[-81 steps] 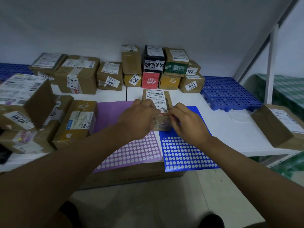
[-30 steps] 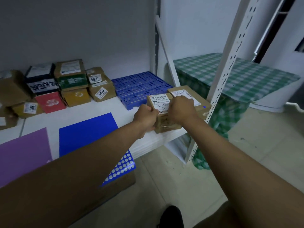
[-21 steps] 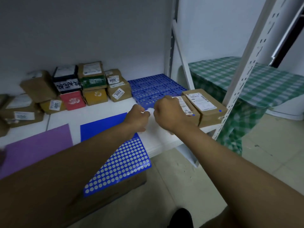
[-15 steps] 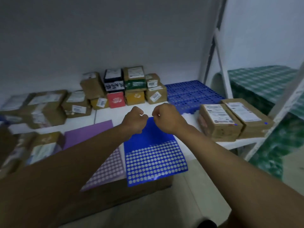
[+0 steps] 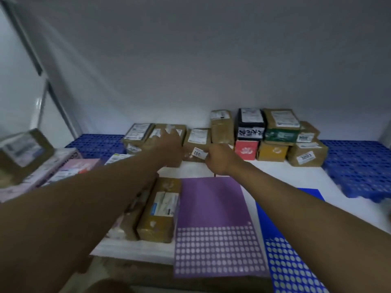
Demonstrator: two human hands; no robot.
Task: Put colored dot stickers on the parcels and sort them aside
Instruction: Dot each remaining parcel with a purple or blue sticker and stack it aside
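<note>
Change: half a second ago both hands hung as fists over the blue sheet with the view turned right; now the view faces the back row of boxes and both arms reach toward it.
Left hand (image 5: 169, 144): stretched out over a wide brown box (image 5: 167, 134) at the back wall, fingers extended and slightly apart, blurred; whether they touch its top cannot be told.
Right hand (image 5: 218, 158): curled into a loose fist just beside the small brown box (image 5: 197, 140), right next to its white number tag (image 5: 197, 153); whether the fingertips pinch anything cannot be told.
Back row: brown, black, green, red and yellow boxes stacked against the wall, right of the hands.
Purple sticker sheet (image 5: 215, 227): flat on the white table (image 5: 285, 176), dots in its near part, under the right forearm.
Blue sticker sheet (image 5: 296, 261): just right of the purple one.
Near box (image 5: 160, 210): brown, labelled, touching the purple sheet's left edge.
Left side: more boxes piled, blurred.
</note>
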